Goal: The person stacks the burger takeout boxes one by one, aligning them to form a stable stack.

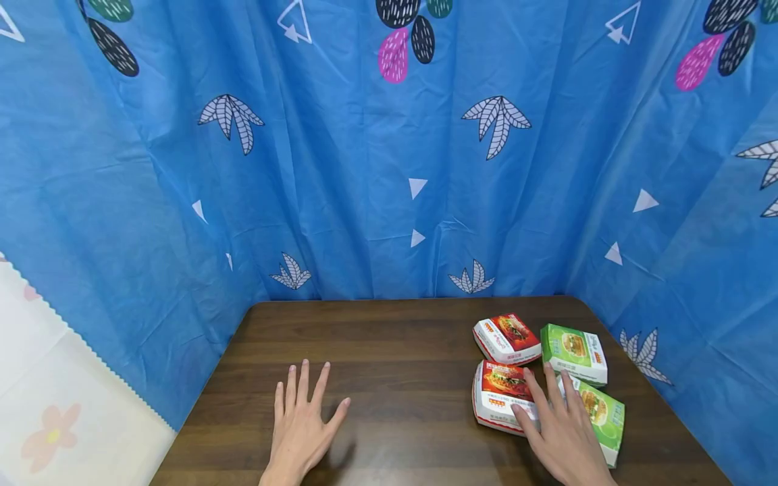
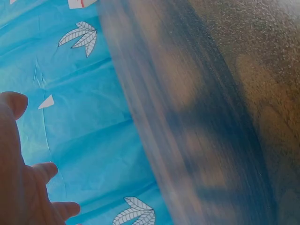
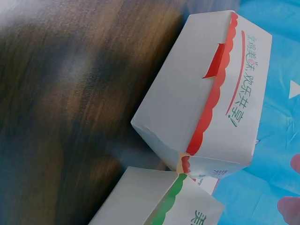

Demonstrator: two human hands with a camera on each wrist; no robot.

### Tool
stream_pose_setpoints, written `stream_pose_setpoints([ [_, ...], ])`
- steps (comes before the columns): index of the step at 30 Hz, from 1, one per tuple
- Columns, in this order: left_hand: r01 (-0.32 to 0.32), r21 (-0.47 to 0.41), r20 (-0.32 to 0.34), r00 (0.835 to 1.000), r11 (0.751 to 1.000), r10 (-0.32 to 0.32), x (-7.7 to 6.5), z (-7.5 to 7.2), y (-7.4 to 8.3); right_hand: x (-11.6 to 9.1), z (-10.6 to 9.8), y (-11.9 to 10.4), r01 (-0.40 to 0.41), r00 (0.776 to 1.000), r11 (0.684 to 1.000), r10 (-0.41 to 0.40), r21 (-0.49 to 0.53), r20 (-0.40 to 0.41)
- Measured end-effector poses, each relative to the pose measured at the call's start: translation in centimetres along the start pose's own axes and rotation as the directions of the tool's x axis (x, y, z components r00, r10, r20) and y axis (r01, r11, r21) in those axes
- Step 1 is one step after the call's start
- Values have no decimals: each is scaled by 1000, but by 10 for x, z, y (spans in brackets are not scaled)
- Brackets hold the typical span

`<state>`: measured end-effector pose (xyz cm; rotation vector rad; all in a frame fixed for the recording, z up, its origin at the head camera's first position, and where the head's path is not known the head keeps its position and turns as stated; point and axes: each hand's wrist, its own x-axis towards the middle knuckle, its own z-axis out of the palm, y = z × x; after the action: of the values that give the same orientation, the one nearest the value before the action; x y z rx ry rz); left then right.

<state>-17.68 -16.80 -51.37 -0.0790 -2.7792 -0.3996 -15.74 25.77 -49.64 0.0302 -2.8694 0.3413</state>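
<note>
From my remote seat, the largest thing I see is the blue patterned curtain [image 1: 365, 202], hung round the brown wood-grain table [image 1: 395, 405], with a pale floral cloth [image 1: 103, 378] at nine o'clock, I'd guess to screen off the workspace. My left hand [image 1: 302, 425] lies toward eight o'clock on the table, fingers spread, gripping nothing. My right hand [image 1: 564, 435], toward four o'clock, has its fingers apart over the front burger boxes; I can't tell whether they touch the cardboard.

Those four boxes sit near three o'clock in a rough two-by-two group. Around its centre, the rear red burger box [image 1: 506, 337] is at eleven, the rear green burger box [image 1: 573, 351] at one, the front green burger box [image 1: 612, 425] at four and the front red burger box [image 1: 494, 398] at eight. They look paired by colour in columns, lids up, and I judge them gathered there to suit the right hand.

The head view gives me the printed lids; the right wrist view gives me side walls instead: scalloped red and green edges, green lettering and a red notch. The left wrist view shows thumb and fingers before the curtain, with only a cropped white-and-red scrap at eleven o'clock.
</note>
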Motion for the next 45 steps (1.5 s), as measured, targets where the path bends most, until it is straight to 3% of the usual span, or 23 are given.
stream_pose_setpoints([
  [13,21,-37,13,1000,999,-21,-1,-2,2,2,-4,-2,1,1000,1000,-1,17,24],
  [38,62,-225,40,998,972,-54,-2,0,11,2,-1,-6,-65,994,991,54,117,91],
  [45,57,-269,4,998,962,-58,-3,1,11,1,2,-6,-89,991,986,74,144,112],
])
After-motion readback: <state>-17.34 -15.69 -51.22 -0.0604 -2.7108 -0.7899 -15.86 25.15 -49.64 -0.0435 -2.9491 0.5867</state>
